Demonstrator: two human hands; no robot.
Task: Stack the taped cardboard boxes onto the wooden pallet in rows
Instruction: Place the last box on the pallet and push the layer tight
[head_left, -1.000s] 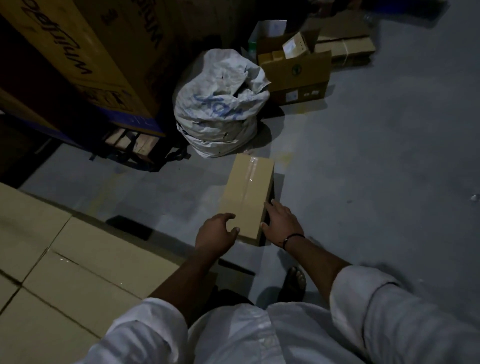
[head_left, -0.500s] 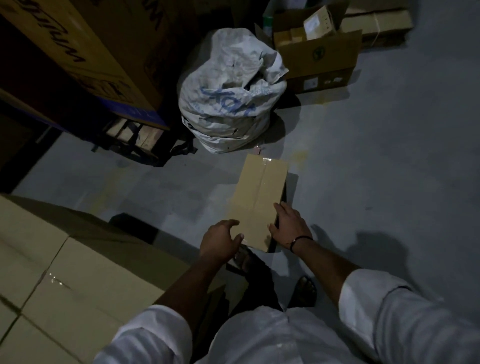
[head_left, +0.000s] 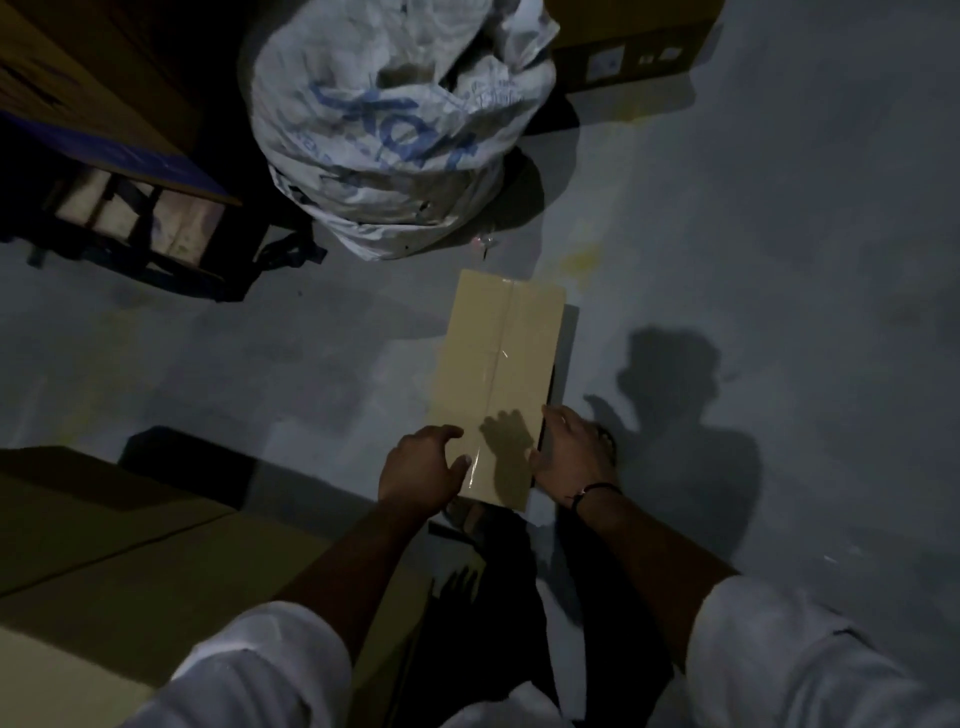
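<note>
A long taped cardboard box (head_left: 501, 358) lies lengthwise on the grey floor in front of me, clear tape running down its top seam. My left hand (head_left: 423, 465) grips its near left edge with the thumb on top. My right hand (head_left: 571, 457), a dark band on its wrist, grips the near right edge. Whether the near end is off the floor I cannot tell. More plain boxes (head_left: 104, 551) are stacked flat at the lower left. A wooden pallet (head_left: 130, 218) shows at the upper left under a large printed carton (head_left: 78, 67).
A stuffed white sack (head_left: 395, 130) with blue lettering stands just beyond the box. Behind it sits a brown carton (head_left: 634, 52) with labels. My sandalled foot (head_left: 462, 587) is below the box's near end. Bare concrete floor (head_left: 779, 260) stretches to the right.
My view has dropped closer to the box and sack. Both hands stay at the box's near end, the left thumb now further onto the top.
</note>
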